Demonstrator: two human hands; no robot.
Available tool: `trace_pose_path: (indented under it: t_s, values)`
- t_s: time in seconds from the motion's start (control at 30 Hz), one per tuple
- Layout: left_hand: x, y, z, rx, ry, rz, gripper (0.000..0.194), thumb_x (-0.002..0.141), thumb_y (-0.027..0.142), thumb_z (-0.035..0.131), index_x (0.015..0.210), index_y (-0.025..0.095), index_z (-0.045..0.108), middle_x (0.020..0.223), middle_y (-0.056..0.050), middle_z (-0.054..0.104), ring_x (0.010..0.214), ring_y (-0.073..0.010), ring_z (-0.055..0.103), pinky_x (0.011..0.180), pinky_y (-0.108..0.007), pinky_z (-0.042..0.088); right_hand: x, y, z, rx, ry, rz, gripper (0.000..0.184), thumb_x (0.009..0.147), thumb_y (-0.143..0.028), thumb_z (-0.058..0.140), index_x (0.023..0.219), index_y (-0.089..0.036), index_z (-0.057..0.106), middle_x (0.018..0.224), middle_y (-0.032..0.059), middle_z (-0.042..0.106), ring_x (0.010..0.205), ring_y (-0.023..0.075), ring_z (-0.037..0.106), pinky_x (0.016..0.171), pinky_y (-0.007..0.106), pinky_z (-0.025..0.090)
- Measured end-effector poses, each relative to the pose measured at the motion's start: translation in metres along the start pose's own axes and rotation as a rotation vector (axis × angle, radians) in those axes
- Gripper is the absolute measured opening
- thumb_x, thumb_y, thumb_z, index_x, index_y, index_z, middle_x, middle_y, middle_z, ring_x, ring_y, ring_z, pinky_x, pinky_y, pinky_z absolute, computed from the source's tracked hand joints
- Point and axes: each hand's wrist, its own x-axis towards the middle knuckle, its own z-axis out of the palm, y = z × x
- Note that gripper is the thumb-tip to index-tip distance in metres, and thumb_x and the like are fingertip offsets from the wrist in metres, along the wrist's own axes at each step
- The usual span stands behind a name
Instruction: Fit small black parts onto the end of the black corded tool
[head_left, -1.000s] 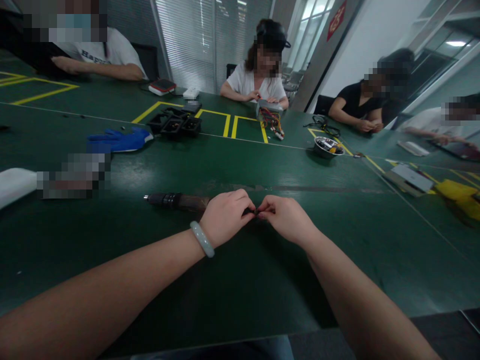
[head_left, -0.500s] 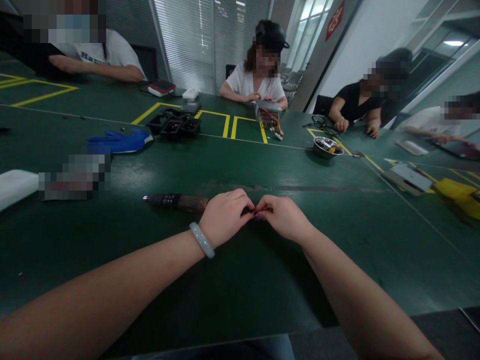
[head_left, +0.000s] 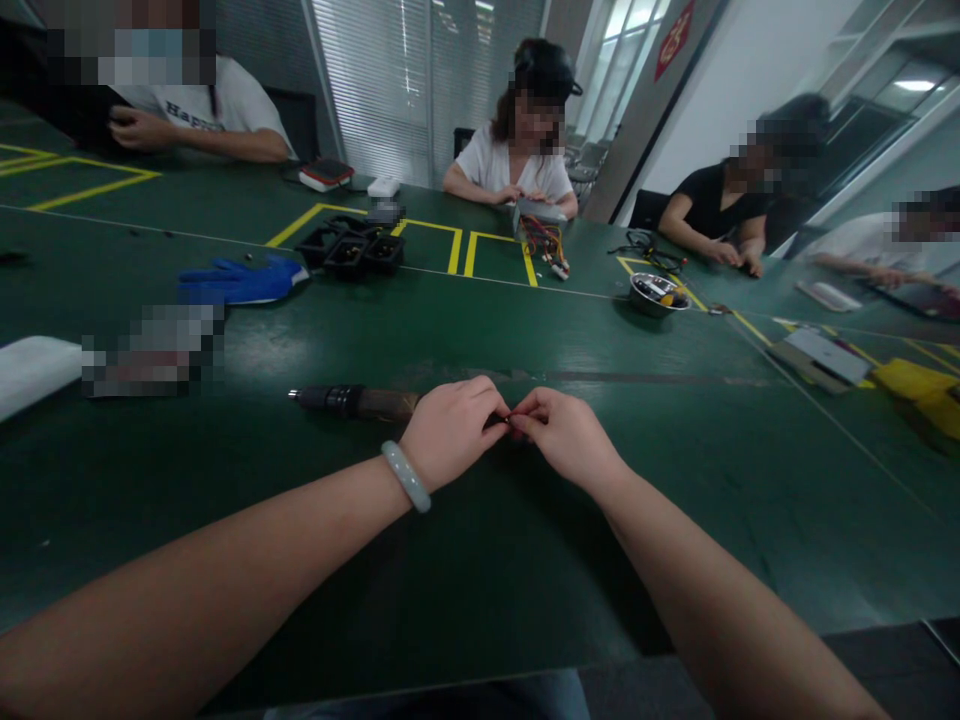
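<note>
Right here, a small dark part (head_left: 509, 419) sits between my fingertips, just above the table (head_left: 480, 590); it's so covered that I can't make out its shape. My left hand (head_left: 452, 432) has thumb and fingers closed in a pinch at its left side, and my right hand (head_left: 571, 437) pinches it from the right, tips almost meeting, remaining fingers curled. Just beyond my left hand lies a power tool (head_left: 349, 402), silver tip pointing left, its back end hidden behind my knuckles. Farther out, a blue glove (head_left: 241, 280) lies near some black frames (head_left: 351, 246), whose contents are too dim to read. Over to the right, there's a metal bowl (head_left: 658, 297), its jumbled contents hard to tell apart. At the left edge, a white object (head_left: 39, 375) is cut off, and whatever's beside it is blurred out.
</note>
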Motion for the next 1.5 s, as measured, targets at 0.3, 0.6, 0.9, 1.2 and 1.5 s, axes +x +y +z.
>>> trace_pose_path:
  t_s: [0.3, 0.6, 0.9, 1.2, 1.5]
  values:
    - [-0.001, -0.004, 0.002, -0.008, -0.01, 0.015, 0.016, 0.085, 0.033, 0.063, 0.093, 0.019, 0.064, 0.096, -0.002, 0.061, 0.086, -0.0171, 0.058, 0.076, -0.033, 0.045, 0.004, 0.001, -0.018, -0.022, -0.09, -0.016, 0.005, 0.083, -0.021, 0.061, 0.087, -0.021, 0.064, 0.078, -0.0014, 0.069, 0.074, 0.0117, 0.065, 0.067, 0.023, 0.046]
    - [0.0, -0.003, 0.001, 0.005, -0.004, 0.02, 0.018, 0.085, 0.035, 0.063, 0.092, 0.019, 0.064, 0.096, -0.003, 0.061, 0.084, -0.0175, 0.058, 0.075, -0.033, 0.046, -0.002, -0.008, -0.02, -0.096, -0.06, -0.079, 0.005, 0.083, -0.019, 0.062, 0.085, -0.022, 0.065, 0.082, -0.0021, 0.069, 0.076, 0.0121, 0.064, 0.068, 0.023, 0.045]
    - [0.0, -0.004, 0.001, -0.004, 0.001, 0.025, 0.016, 0.084, 0.034, 0.064, 0.09, 0.019, 0.064, 0.094, -0.003, 0.062, 0.084, -0.0174, 0.059, 0.075, -0.033, 0.045, -0.005, -0.011, -0.02, -0.172, 0.0, -0.085, 0.006, 0.084, -0.02, 0.061, 0.085, -0.024, 0.065, 0.078, -0.0035, 0.069, 0.074, 0.0117, 0.063, 0.066, 0.023, 0.043]
    - [0.001, -0.004, 0.002, 0.003, 0.005, 0.019, 0.016, 0.084, 0.034, 0.064, 0.091, 0.019, 0.064, 0.095, -0.002, 0.062, 0.083, -0.017, 0.059, 0.074, -0.033, 0.046, -0.007, -0.016, -0.018, -0.257, 0.024, -0.135, 0.007, 0.084, -0.019, 0.06, 0.085, -0.024, 0.065, 0.079, -0.005, 0.069, 0.073, 0.0109, 0.062, 0.064, 0.023, 0.041]
    - [0.002, -0.002, -0.001, 0.03, 0.001, 0.003, 0.015, 0.083, 0.034, 0.064, 0.088, 0.02, 0.065, 0.092, -0.002, 0.061, 0.079, -0.0166, 0.058, 0.066, -0.031, 0.045, -0.012, -0.024, -0.013, -0.508, 0.07, -0.19, 0.007, 0.087, -0.023, 0.057, 0.088, -0.024, 0.064, 0.08, -0.0024, 0.068, 0.073, 0.0148, 0.06, 0.067, 0.026, 0.039]
